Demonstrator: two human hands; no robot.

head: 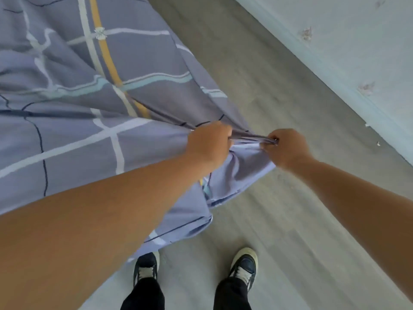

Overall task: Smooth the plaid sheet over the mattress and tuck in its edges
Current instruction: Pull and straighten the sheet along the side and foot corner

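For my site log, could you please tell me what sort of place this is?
Probably a bedroom: both hands, left and right, grip a plaid sheet draped over a bed, beside grey plank flooring and a pale wall.

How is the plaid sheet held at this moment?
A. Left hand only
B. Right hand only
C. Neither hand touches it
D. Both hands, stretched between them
D: the left hand and right hand each pinch the plaid sheet, with a taut band of cloth between them.

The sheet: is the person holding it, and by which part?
Yes. Both the left hand and the right hand grip the plaid sheet by a bunched-up stretch of its edge near a hanging corner.
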